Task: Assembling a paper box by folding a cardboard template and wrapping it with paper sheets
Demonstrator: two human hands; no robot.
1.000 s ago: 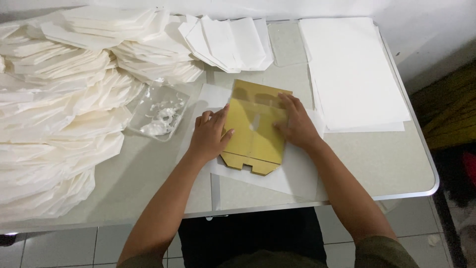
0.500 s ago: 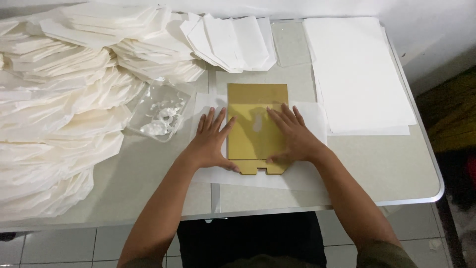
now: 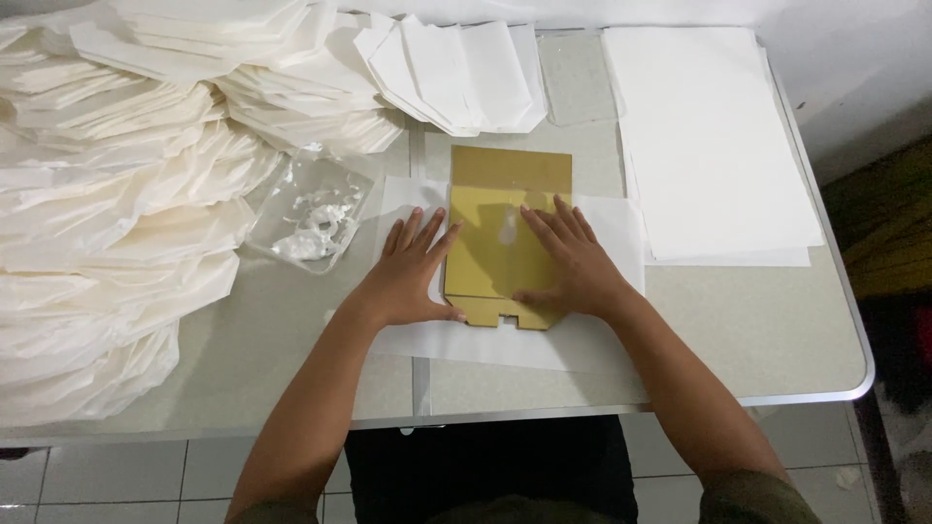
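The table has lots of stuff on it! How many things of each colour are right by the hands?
Gold card template: 1
White paper sheet under it: 1
Clear plastic bag: 1
Hands pressing flat, left hand and right hand: 2
Total: 5
The folded white pieces piled on the left are too many to count.

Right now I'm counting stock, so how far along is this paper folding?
Done: big heaps of folded white paper pieces cover the table's left side. In hand: the left hand and right hand press a gold card template flat on one white sheet, not yet folded. Left: a stack of flat sheets waits on the right.
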